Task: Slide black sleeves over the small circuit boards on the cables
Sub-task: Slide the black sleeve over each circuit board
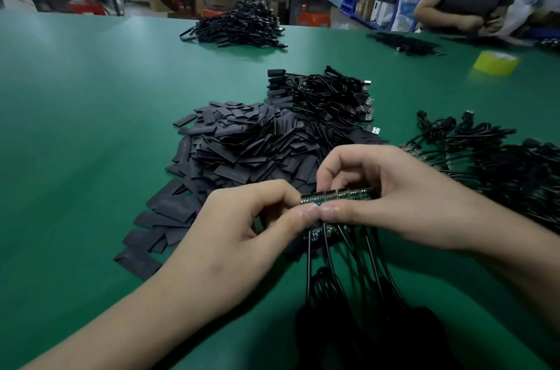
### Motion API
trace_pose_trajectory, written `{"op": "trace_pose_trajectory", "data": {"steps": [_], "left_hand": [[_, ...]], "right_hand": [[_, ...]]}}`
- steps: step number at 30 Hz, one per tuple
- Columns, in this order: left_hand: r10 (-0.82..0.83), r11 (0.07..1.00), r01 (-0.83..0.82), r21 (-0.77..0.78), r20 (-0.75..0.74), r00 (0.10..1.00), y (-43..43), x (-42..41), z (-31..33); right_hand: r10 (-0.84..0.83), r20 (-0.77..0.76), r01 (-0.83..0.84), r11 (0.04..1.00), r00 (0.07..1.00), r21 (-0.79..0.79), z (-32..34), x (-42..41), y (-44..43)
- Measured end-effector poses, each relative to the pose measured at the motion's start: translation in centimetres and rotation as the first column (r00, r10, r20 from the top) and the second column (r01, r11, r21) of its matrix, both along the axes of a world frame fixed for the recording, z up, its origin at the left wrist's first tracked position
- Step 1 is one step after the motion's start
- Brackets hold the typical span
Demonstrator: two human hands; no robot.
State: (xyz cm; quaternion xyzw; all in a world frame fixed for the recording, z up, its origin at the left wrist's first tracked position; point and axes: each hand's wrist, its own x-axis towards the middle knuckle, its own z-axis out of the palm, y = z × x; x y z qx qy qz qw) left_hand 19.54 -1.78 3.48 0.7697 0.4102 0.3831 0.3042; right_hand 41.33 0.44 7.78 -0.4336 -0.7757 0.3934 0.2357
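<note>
Green tabletop (75,127) carries your loose black sleeves (242,151); both hands, left hand (239,233) and right hand (403,197), pinch bare circuit boards (336,197) in their fingers. None held looks sleeved yet.

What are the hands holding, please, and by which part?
A stack of small green circuit boards: left hand pinches its left end, right hand its right end; thin black cables hang below.

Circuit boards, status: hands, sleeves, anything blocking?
Left hand and right hand both pinching the circuit boards. No sleeve on yet; sleeve pile lies just beyond. Nothing blocking.
</note>
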Motion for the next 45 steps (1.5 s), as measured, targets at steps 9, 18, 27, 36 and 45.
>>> {"op": "trace_pose_trajectory", "data": {"steps": [9, 18, 27, 36, 45], "left_hand": [[-0.129, 0.946, 0.2, -0.256, 0.27, 0.954, 0.3, -0.2, 0.5], [-0.119, 0.884, 0.289, -0.366, 0.421, 0.899, 0.2, 0.0, 1.2], [-0.114, 0.862, 0.319, -0.394, 0.463, 0.879, 0.0, -0.1, 1.5], [-0.142, 0.848, 0.367, -0.383, 0.503, 0.853, 0.1, -0.2, 1.5], [-0.026, 0.999, 0.031, -0.011, 0.34, 0.94, 0.8, -0.8, 1.5]], "right_hand": [[-0.049, -0.143, 0.039, 0.996, 0.988, -0.074, -1.2, -0.2, -0.9], [-0.053, -0.288, 0.004, 0.986, 0.956, -0.168, -1.7, -0.6, -1.1], [-0.09, -0.402, -0.037, 0.954, 0.911, -0.299, -2.4, -0.8, -1.2], [-0.084, -0.47, -0.077, 0.946, 0.879, -0.314, -2.3, -1.1, -1.2], [-0.105, 0.041, 0.084, 0.933, 0.994, 0.349, -1.2, -0.3, -1.2]]}}
